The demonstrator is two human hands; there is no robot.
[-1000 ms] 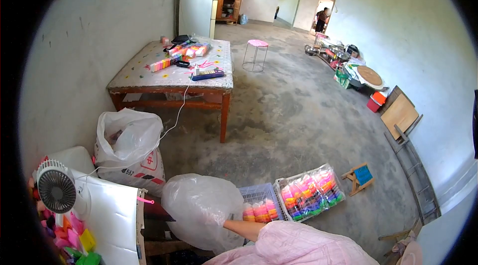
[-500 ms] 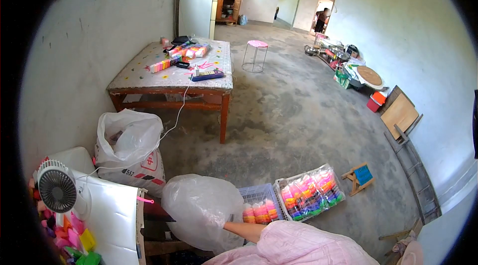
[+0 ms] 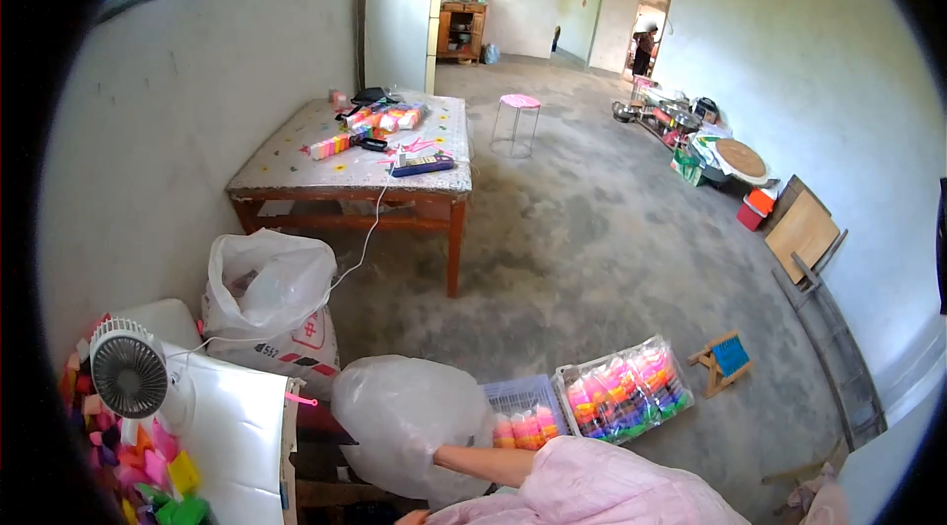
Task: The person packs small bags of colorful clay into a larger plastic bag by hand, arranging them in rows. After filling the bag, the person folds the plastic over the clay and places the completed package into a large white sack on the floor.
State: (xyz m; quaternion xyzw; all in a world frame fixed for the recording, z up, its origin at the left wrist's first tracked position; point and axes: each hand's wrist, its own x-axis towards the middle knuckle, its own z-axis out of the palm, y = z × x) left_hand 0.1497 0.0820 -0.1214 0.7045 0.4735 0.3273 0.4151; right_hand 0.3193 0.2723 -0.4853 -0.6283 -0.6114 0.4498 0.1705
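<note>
My right hand [image 3: 444, 456] reaches left from a pale pink sleeve [image 3: 602, 481] to a large, puffed-out clear plastic bag [image 3: 409, 416]. The forearm is bare, and the fingers are hidden in or behind the bag's film. Only a sliver of skin, seemingly my left hand [image 3: 412, 517], shows at the bottom edge, with its fingers out of sight. Just beyond my forearm stands a blue-grey plastic basket [image 3: 523, 390] with bundles of pink, orange and yellow pieces [image 3: 526, 428]. Beside it, a lined white crate [image 3: 564, 382] holds wrapped multicoloured bundles [image 3: 626, 392].
A white fan [image 3: 128, 374] stands on a white board [image 3: 232, 426] beside loose coloured pieces [image 3: 158, 471]. Behind are a white sack [image 3: 271, 298] and a table [image 3: 345, 175]. A small folding stool [image 3: 725, 362] stands right; a person [image 3: 644, 49] is at the far doorway.
The view has tilted up slightly, so the room sits lower and further right. My right hand has shifted slightly left against the bag. A bit of skin now shows at the bottom edge.
</note>
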